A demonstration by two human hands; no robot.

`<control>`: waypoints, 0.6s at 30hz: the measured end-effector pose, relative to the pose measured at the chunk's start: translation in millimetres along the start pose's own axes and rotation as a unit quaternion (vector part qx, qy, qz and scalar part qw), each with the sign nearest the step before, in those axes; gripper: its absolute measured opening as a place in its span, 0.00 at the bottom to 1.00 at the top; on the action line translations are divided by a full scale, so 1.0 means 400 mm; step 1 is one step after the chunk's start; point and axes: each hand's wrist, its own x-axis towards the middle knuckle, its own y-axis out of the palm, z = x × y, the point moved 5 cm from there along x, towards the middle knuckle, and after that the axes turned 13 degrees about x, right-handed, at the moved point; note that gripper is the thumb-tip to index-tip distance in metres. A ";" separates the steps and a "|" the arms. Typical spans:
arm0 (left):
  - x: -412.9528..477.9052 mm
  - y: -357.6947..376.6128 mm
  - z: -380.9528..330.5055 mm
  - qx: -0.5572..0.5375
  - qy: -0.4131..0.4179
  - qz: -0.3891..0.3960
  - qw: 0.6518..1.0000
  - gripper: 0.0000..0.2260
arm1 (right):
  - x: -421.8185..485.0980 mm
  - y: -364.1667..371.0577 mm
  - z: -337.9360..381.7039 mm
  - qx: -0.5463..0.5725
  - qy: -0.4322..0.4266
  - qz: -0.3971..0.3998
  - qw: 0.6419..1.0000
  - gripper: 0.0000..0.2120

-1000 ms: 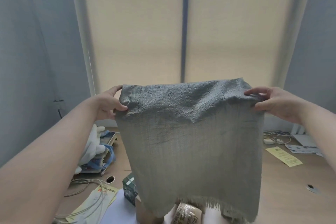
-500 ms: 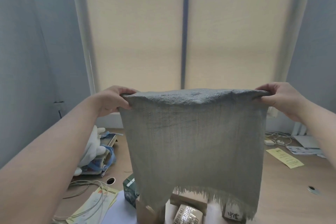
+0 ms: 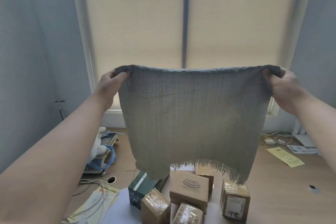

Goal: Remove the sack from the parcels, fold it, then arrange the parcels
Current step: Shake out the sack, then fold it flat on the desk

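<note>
lifted higher, sack (image 3: 190,114) hangs — both hands (image 3: 111,85) pinching corners.

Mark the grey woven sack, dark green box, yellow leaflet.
Grey woven sack (image 3: 192,114): head view, middle of hanging cloth.
Dark green box (image 3: 147,184): head view, top face.
Yellow paper leaflet (image 3: 285,157): head view, sheet centre.

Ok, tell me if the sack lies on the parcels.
No: left hand and right hand hold the sack up; parcels show below it.
</note>
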 end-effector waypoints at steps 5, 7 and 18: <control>-0.002 0.006 -0.007 -0.057 0.022 0.001 0.998 0.04 | 0.011 0.013 0.026 -0.073 -0.062 -0.062 0.993 0.09; -0.002 0.009 -0.015 -0.051 0.042 -0.004 0.998 0.04 | 0.010 0.023 0.037 -0.064 -0.051 -0.079 0.994 0.05; -0.026 0.027 0.020 0.140 -0.065 -0.003 0.988 0.14 | -0.032 0.005 -0.021 0.050 0.107 0.015 0.993 0.04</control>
